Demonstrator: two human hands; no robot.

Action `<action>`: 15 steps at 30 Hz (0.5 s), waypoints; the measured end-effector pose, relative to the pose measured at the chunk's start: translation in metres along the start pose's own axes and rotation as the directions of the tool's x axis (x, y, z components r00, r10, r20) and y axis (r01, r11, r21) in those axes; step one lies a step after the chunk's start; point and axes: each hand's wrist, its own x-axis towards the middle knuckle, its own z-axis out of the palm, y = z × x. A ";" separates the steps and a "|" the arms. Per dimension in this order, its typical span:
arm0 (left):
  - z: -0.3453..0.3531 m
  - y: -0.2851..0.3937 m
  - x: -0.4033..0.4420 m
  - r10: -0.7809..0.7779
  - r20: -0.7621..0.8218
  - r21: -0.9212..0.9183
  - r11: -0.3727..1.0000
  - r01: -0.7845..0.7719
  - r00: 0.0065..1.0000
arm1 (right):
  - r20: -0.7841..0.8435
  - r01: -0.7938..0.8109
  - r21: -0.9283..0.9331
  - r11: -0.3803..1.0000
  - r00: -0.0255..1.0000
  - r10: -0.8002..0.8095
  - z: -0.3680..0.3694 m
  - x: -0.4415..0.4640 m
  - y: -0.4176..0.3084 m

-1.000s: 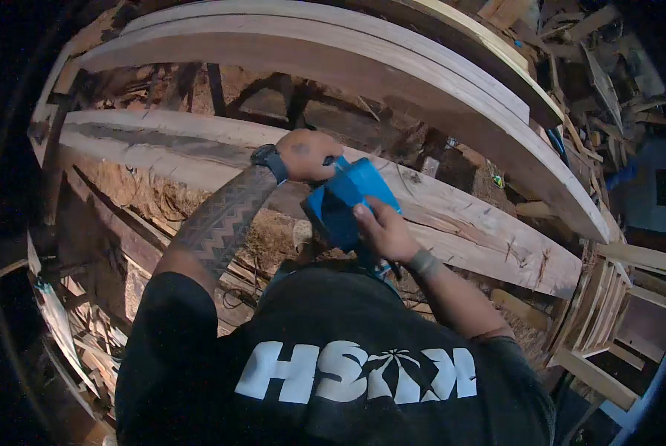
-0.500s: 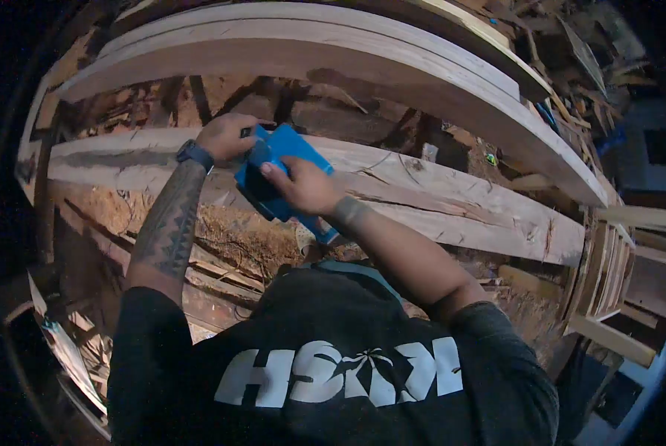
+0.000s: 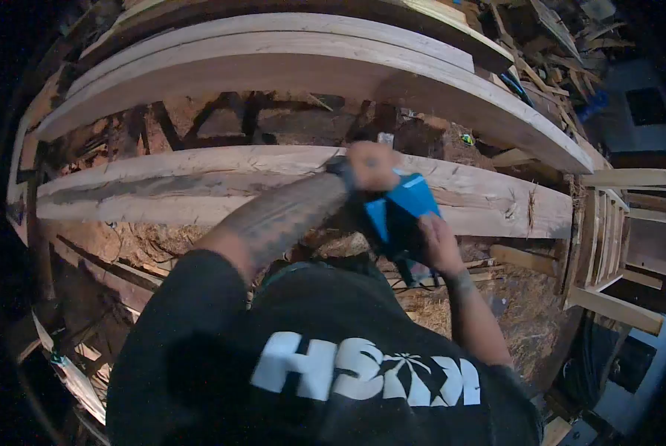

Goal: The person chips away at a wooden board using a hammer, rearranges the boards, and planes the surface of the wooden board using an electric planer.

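A blue tool, likely a hand-held power planer (image 3: pixel 413 198), lies over the long wooden beam (image 3: pixel 489 197), right of the middle. Around its upper left end my left hand (image 3: pixel 374 165) is closed, smeared by motion. My right hand (image 3: pixel 440 241) holds the tool's right side, with its fingers against the blue and dark body. The tool's underside and its contact with the beam are hidden. The beam has a grey groove at its left and cracks toward its right end.
Beyond the beam, long thick boards (image 3: pixel 273 63) run across the view. A slatted wooden frame (image 3: pixel 608 245) stands at the right. Scrap wood (image 3: pixel 548 44) is piled at the upper right, and wood shavings (image 3: pixel 526 290) cover the ground below the beam.
Both hands and the blue tool first shifted left along the beam, then came back right. The view has also shifted somewhat.
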 end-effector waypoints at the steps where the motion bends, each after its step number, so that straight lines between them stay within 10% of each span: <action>1: 0.019 0.015 0.027 0.059 -0.011 -0.048 0.997 -0.059 0.998 | -0.058 0.131 -0.157 0.979 0.988 -0.142 -0.011 -0.012 0.052; 2: 0.031 0.033 0.055 0.049 0.129 -0.027 0.999 -0.046 0.990 | -0.115 0.230 -0.326 0.917 0.953 -0.280 -0.023 -0.025 0.103; 4: 0.053 0.070 0.101 -0.030 0.199 0.015 0.999 0.028 0.979 | -0.102 0.081 -0.095 0.992 0.991 -0.090 -0.060 -0.028 0.115; 5: 0.066 0.087 0.109 -0.096 0.130 0.033 0.995 0.093 0.987 | 0.029 -0.239 0.256 0.937 0.970 0.239 -0.079 -0.025 0.096; 7: 0.082 0.093 0.119 -0.090 0.056 0.102 0.991 0.084 0.994 | -0.036 -0.121 0.366 0.923 0.989 0.144 -0.079 -0.026 0.134; 9: 0.069 0.084 0.119 -0.113 0.166 0.109 0.989 0.095 0.980 | -0.008 -0.022 -0.048 0.999 1.000 0.021 -0.084 -0.016 0.134; 12: 0.034 0.078 0.099 -0.125 0.181 0.057 0.991 0.117 0.975 | 0.015 -0.040 0.214 0.976 0.999 0.038 -0.071 -0.007 0.120; 15: -0.002 0.048 0.044 -0.148 0.059 0.020 0.989 0.147 0.987 | -0.032 0.116 0.094 0.989 0.993 -0.114 -0.028 0.005 0.104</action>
